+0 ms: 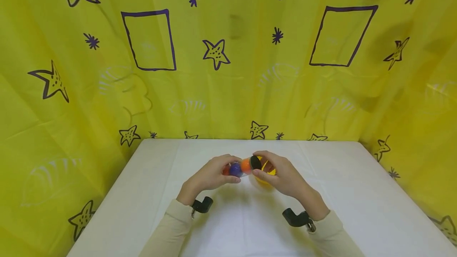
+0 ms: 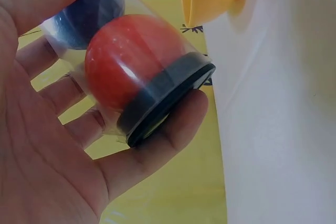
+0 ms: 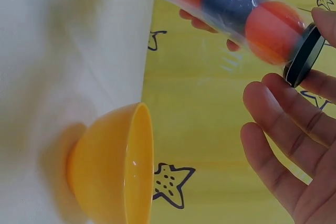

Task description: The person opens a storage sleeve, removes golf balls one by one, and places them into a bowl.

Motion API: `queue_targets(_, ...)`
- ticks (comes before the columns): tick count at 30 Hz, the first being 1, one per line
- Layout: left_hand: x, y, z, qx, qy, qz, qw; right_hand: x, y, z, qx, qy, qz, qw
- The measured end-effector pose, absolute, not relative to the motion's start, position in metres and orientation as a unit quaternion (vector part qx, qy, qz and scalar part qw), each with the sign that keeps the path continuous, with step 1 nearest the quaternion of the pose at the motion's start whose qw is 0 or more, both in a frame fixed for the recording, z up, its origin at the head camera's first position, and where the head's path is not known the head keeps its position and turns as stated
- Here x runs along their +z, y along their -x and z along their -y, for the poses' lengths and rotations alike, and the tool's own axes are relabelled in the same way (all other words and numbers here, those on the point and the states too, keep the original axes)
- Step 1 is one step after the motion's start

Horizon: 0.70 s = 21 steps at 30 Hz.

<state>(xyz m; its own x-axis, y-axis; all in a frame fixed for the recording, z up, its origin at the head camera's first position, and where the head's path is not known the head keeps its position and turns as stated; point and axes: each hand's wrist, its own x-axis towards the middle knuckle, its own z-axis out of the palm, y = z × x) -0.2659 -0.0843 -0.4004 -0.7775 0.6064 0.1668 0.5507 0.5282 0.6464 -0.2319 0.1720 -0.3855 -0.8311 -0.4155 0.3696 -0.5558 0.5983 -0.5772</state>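
A clear plastic tube (image 3: 228, 6) holds a red ball (image 2: 134, 59), a blue ball (image 1: 235, 169) and an orange ball (image 1: 246, 165) in a row, with black caps on both ends. Tilted, it is held up over the table. My left hand (image 1: 210, 174) grips it around the side, one finger lying along the near cap (image 2: 168, 95). At the other end, my right hand (image 1: 285, 173) pinches the black cap (image 3: 304, 55) between thumb and fingers; its other fingers spread below. A yellow bowl (image 3: 105, 161) stands upright on the table, partly behind the right hand in the head view.
The white table (image 1: 143, 209) ends at the back and sides against a yellow curtain (image 1: 228, 90) printed with stars and frames. Dark mounts (image 1: 202, 204) sit on both wrists, below the hands.
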Motion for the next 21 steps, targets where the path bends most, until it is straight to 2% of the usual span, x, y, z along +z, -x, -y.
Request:
queue_targets(11, -0.398, 0.266, 0.084, 0.364, -0.349, -0.862, 0.051, -0.387, 0.236, -0.180, 0.362, -0.295, 0.878, 0.108)
queue_targets(21, -0.400, 0.268, 0.085, 0.365, -0.356, -0.855, 0.090, -0.385, 0.236, -0.184, 0.363, -0.313, 0.874, 0.087)
